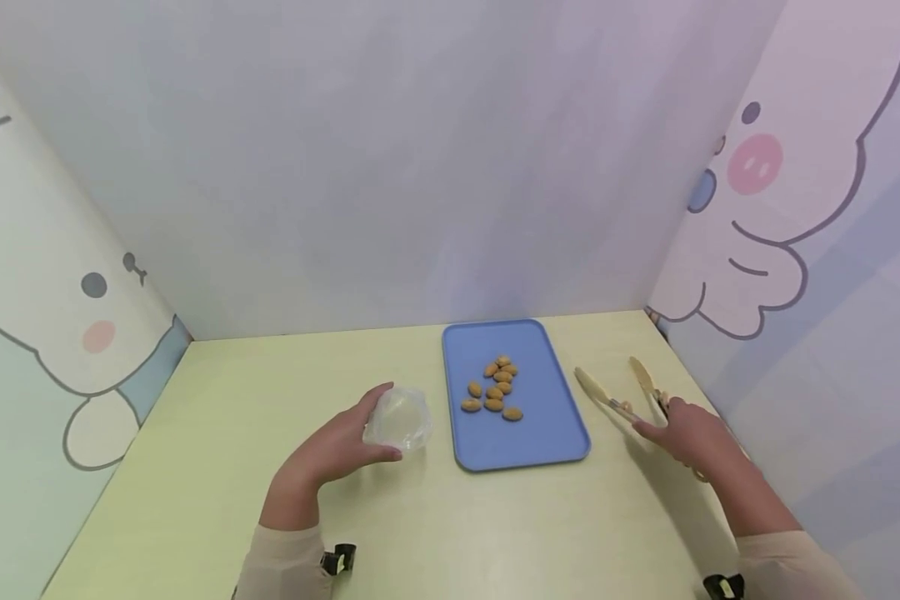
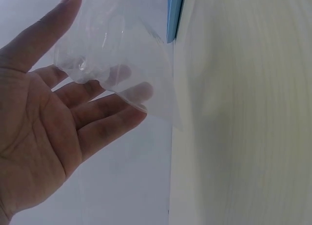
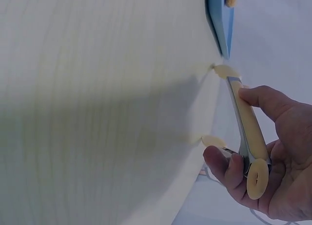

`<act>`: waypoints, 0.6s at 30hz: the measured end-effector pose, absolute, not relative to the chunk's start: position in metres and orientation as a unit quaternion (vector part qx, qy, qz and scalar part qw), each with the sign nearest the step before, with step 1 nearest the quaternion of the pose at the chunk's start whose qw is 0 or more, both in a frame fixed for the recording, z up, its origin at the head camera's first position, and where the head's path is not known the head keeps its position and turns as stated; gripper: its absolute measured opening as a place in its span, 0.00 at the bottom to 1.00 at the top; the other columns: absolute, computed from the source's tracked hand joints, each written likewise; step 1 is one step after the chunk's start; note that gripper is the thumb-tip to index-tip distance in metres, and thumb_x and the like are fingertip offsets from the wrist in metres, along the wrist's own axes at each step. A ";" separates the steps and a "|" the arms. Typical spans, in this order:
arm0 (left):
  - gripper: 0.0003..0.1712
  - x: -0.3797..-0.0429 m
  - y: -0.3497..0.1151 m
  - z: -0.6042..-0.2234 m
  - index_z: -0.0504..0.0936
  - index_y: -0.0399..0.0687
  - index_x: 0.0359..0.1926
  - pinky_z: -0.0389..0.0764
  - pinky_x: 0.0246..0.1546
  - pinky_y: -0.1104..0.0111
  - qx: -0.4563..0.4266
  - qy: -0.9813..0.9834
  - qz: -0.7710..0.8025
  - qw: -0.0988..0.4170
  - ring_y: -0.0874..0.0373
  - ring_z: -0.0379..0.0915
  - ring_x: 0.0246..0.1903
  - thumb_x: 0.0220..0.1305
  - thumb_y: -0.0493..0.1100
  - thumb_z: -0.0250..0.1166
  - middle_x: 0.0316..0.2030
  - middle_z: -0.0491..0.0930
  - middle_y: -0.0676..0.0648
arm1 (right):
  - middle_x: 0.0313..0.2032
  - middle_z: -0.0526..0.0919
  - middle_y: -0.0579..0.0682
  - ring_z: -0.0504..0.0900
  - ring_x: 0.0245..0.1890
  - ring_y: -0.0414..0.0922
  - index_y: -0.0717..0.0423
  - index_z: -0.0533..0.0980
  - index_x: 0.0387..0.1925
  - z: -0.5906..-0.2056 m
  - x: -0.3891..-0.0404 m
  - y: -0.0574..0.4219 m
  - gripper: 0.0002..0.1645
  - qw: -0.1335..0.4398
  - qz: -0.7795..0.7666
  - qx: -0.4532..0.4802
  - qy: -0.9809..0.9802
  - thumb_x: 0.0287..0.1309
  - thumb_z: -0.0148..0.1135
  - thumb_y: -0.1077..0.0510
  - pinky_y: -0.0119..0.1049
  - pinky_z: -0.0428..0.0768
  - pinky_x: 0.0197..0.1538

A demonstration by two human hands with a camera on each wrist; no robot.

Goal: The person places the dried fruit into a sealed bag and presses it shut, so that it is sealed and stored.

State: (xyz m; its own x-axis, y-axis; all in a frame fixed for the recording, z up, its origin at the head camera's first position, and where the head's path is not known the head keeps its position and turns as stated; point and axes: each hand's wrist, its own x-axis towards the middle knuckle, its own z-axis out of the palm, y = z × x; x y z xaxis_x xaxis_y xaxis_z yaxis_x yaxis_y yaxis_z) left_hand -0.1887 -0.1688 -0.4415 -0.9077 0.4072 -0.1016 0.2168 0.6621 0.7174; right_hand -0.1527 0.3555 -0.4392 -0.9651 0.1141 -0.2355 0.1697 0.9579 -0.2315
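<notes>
On the left, my left hand (image 1: 341,442) holds a clear plastic bag (image 1: 402,419) between its thumb and fingers. In the left wrist view the thin bag (image 2: 122,54) fans out from the hand, and some fingertips (image 2: 142,92) show through the plastic. At the right side, my right hand (image 1: 701,437) grips a pair of beige and metal tongs (image 3: 249,122), thumb on one arm and fingers around the other. The tongs' arms are spread wide, their tips close over the tabletop. Several almonds (image 1: 502,377) lie on a blue tray (image 1: 528,446) between the hands.
The pale wooden table (image 1: 217,467) meets a light back wall (image 1: 345,183). Cartoon-printed side walls stand left and right; the right wall (image 1: 855,400) is close beside the right hand.
</notes>
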 end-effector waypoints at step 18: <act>0.59 -0.189 -0.168 -0.443 0.52 0.65 0.75 0.74 0.48 0.54 0.169 0.904 0.370 0.135 0.53 0.72 0.48 0.48 0.58 0.77 0.58 0.75 0.43 | 0.42 0.77 0.76 0.79 0.36 0.66 0.82 0.62 0.54 -0.445 -0.156 0.364 0.59 0.075 -0.122 0.077 0.987 0.59 0.50 0.24 0.54 0.75 0.33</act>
